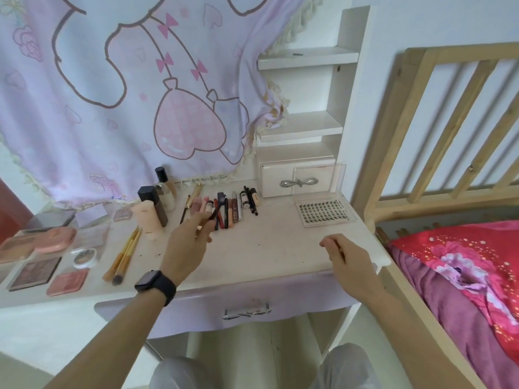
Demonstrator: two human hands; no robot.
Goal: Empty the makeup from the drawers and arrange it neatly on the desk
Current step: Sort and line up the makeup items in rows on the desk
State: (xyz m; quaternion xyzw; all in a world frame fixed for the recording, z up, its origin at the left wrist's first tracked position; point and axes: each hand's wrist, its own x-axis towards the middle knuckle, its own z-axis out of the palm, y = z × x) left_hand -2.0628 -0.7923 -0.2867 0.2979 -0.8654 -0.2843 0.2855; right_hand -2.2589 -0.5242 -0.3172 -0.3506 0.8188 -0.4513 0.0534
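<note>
Nearest, the right hand (pixel 346 258) gripped a thin stick (pixel 340 248) over the desk (pixel 266 242). Farther left, the left hand (pixel 186 242) pinched a dark pencil (pixel 214 214).

Makeup (pixel 228 211) in rows, desk (pixel 266 248) L/ctr.

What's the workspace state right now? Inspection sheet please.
Surface: white desk, faintly stained.
Job's things: row of pencils and lipsticks; palettes and brushes at left; lash tray at right; desk drawer and small drawer closed.
Clutter: nothing seen.
Grippers: left hand pinches a dark pencil over the row; right hand is curled round a thin stick.
Cables: nothing seen.
Surroundings: pink cloth hangs behind; shelves; bed at right.
</note>
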